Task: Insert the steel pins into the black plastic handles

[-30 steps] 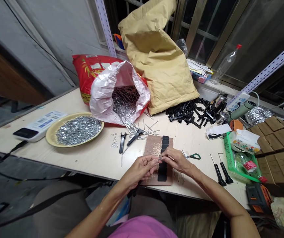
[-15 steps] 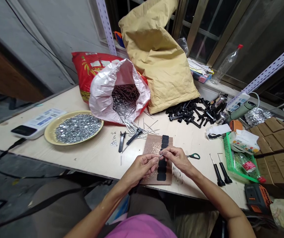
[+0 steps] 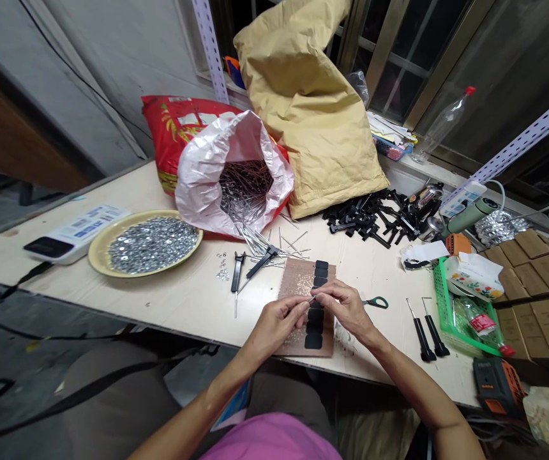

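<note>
My left hand (image 3: pixel 279 322) and my right hand (image 3: pixel 344 305) meet above a brown board (image 3: pixel 288 275), fingertips pinched together on a small thin metal piece (image 3: pixel 311 299). Its exact kind is too small to make out. A column of black rounded pads (image 3: pixel 313 340) runs along the board, and pale crumbs lie beside it. Left of the board rest two black-handled pieces with metal rods (image 3: pixel 237 275), near a few loose washers (image 3: pixel 221 265). Green-handled scissors (image 3: pixel 377 302) lie partly hidden behind my right hand.
A yellow plate (image 3: pixel 93 259) of washers sits at left beside a white device (image 3: pixel 64 239). Behind are an open sack (image 3: pixel 193 169) of metal rods, a paper bag (image 3: pixel 322 140) and black plastic parts (image 3: pixel 360 214). At right are two hooked tools (image 3: pixel 421 335), a green basket (image 3: pixel 440 291) and cartons (image 3: pixel 528 326).
Both hands stay pinched together over the board, with only slight finger movement. The whole view has shifted a little; nothing else on the table has visibly moved.
</note>
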Demonstrator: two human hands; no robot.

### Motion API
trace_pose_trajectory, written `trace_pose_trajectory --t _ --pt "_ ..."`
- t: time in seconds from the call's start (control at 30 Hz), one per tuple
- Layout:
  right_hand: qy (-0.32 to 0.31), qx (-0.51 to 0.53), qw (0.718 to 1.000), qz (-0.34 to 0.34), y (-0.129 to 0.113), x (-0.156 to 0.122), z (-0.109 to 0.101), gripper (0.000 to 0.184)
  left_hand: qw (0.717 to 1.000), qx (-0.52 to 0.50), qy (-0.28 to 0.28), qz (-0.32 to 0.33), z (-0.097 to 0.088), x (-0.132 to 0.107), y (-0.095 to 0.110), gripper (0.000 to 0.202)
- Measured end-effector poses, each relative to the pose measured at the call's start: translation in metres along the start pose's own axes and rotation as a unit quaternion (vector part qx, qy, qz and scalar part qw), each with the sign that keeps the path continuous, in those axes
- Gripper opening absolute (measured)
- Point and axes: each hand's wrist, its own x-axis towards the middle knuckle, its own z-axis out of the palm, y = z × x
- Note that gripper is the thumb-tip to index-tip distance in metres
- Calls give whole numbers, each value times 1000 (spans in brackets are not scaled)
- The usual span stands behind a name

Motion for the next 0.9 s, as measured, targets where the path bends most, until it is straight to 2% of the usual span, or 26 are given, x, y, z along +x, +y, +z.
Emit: trace_pose_trajectory --t 0.2,0.33,0.43,0.53,0.6,0.67,0.77,0.9 --pt "-6 6 1000 25 2 2 -2 34 994 -75 -44 -59 0 -2 1 52" --pt "2 -18 1000 5 2 3 -3 33 996 -69 -29 -50 -1 -3 0 52" --pt "-39 -23 999 -2 -2 6 -8 33 990 -89 -63 -84 -4 -3 -1 57" --pt "-96 -5 995 25 -5 8 -14 36 983 -102 -100 -115 -7 -4 0 60" --pt "-106 -6 994 30 -6 9 -15 36 984 -92 -100 -112 -7 -4 1 60" --pt "-90 -23 996 20 -6 8 -14 33 984 -88 -102 -115 -7 -4 1 59" --pt "-52 -71 996 -4 -3 5 -8 27 990 -67 -80 -98 -7 -2 -1 54" --pt "-36 -153 987 -26 12 3 10 21 999 37 -2 -25 -10 2 -10 37"
